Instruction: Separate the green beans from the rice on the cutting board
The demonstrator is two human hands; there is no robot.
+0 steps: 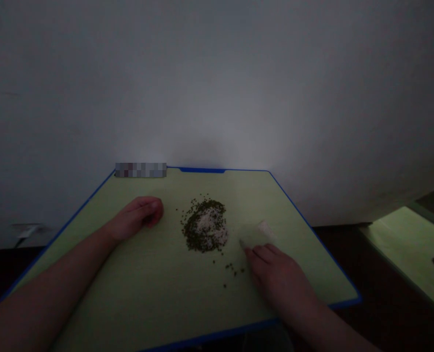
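Right in the middle, a loose heap of dark green round beans and small whitish grains [205, 227] is sitting on the pale yellow-green tabletop with blue edging [147, 293], the pale grains mostly showing at the centre and the right side. It's lying between the two hands, touching neither, so both seem to be getting easy access without crushing it.

Now the bare right hand [275, 269]: it's hovering low or resting, I can't tell which, with the heap lying to its left and slightly farther off. Its fingers are pinching a small thin greyish piece [241, 243], pointing toward the heap; what that is, I can't make out. The pinch is probably suiting something so small.

A few stray dark green beans [242, 270] are lying just left of that hand, and a small whitish patch [265, 229] is showing just beyond it.

Across the heap, the bare left hand [143, 212] is curling loosely closed, apparently holding nothing, its forearm probably steadying the person's lean. Behind everything, a plain grey wall [217, 98] is rising.
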